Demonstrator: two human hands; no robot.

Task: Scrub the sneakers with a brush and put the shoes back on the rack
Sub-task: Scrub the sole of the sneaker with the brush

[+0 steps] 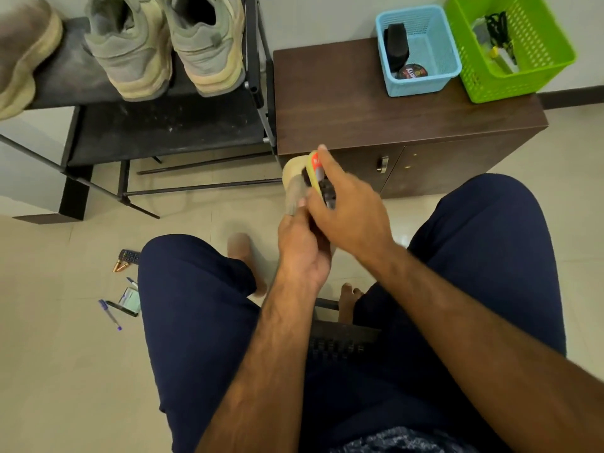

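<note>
sneaker (pixel 292 183) held up between the knees, its long axis running away from the body, gripped at the near end by the left hand (pixel 302 253) while the right hand (pixel 346 210) clasps the brush (pixel 314 173) against its far side; the rack (pixel 170 125) lies forward-left, nearer the left hand.

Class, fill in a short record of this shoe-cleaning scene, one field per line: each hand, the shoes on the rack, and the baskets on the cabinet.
left hand: grips a beige-soled sneaker
right hand: holds a yellow-backed brush against that sneaker
rack: black metal shoe rack; pair of grey-green sneakers on top shelf
cabinet: dark brown wooden cabinet bearing a blue plastic basket and a green plastic basket
stage: scrubbing; held sneaker not yet racked
</note>
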